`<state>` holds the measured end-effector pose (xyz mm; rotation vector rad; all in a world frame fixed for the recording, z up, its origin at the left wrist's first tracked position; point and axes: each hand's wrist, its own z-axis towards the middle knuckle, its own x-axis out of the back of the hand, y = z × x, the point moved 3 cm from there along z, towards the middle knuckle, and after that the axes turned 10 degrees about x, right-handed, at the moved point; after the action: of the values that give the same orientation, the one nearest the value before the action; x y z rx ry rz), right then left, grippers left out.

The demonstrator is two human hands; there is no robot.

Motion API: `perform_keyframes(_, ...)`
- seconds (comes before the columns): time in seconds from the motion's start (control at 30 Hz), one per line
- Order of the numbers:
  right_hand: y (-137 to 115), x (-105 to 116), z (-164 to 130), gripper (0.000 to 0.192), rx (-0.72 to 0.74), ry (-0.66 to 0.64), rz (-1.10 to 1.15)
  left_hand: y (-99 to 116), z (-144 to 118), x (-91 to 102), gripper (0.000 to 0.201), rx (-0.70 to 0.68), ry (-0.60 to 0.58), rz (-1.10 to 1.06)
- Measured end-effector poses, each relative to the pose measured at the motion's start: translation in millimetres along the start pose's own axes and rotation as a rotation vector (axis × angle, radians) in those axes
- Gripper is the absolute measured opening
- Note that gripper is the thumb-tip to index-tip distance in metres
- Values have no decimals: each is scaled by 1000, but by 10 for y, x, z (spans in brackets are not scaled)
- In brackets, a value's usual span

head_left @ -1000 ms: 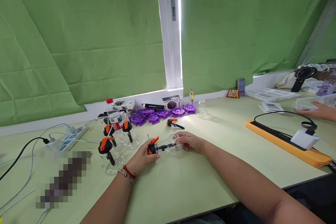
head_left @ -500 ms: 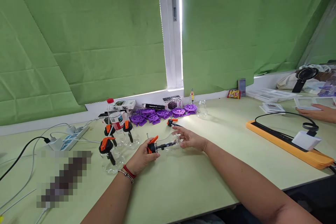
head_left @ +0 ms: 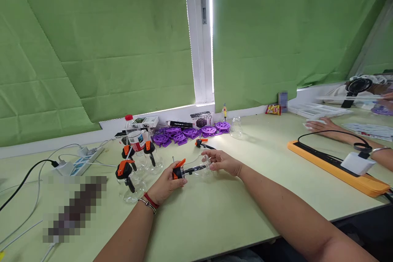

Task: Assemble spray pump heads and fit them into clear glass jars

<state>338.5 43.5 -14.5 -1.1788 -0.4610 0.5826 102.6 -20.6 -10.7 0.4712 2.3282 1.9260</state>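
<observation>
One clear bottle (head_left: 197,168) held sideways: left hand (head_left: 168,179) grips black-orange cap (head_left: 178,171), right hand (head_left: 225,163) pinches base (head_left: 209,170), seemingly steadying both ends.

From the near side of the bench (head_left: 196,223), the left forearm (head_left: 135,223) and right forearm (head_left: 276,193) converge above it. The left hand (head_left: 172,179) is curled in a grip, thumb toward the right hand (head_left: 224,163), whose fingers bend, thumb lower.
</observation>
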Motion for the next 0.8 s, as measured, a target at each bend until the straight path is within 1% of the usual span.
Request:
perform_keyframes(0.1, 20, -11, 9, 57, -23, -5, -17, 42, -16, -11, 79, -18, 14, 49)
perform_keyframes(0.2, 24, -36, 13, 47, -55, -10, -30, 75, -25, -23, 80, -48, 9, 68)
perform_keyframes(0.27, 24, -52, 12, 42, -78, -5, -39, 73, -22, -26, 81, -51, 6, 71)
perform_keyframes(0.37, 32, -69, 10, 39, -93, 4, -45, 45, -12, -23, 82, -41, 1, 74)
perform_keyframes(0.5, 73, -73, 10, 39, -130, 34, -53, 13, -2, -14, 80, -50, -9, 66)
perform_keyframes(0.67, 120, -79, 30, 43, -214, 49, -60, -4, 6, -13, 78, -68, -33, 48)
perform_keyframes(0.8, 155, -80, 55, 49, -247, 57, -77, 4, -1, -27, 75, -59, -36, 40)
